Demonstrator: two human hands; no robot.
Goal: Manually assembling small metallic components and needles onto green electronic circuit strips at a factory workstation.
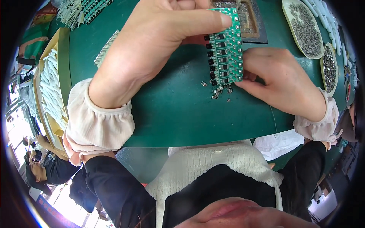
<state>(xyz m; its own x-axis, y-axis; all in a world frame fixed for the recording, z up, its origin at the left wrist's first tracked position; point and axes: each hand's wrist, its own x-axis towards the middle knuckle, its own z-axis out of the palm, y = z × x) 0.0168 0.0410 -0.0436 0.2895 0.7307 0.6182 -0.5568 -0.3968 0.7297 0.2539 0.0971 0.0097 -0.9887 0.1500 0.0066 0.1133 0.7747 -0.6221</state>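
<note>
Pinching green circuit board (224,53) near far end with left hand (163,30); curling right hand (272,70) alongside, can't tell if gripping. Probably light, stiff, brittle; hold by edges.

Left of me: I see an open yellow box (65,57) full of slender white pieces (51,87).
Beyond it: a person in black (59,169).
Top left: white wires (70,16) beside green boards (92,9).
Upper right: a cream tray (314,56) of metal parts (304,28).
Below my table (182,125): a crumpled white bag (279,144).
</note>
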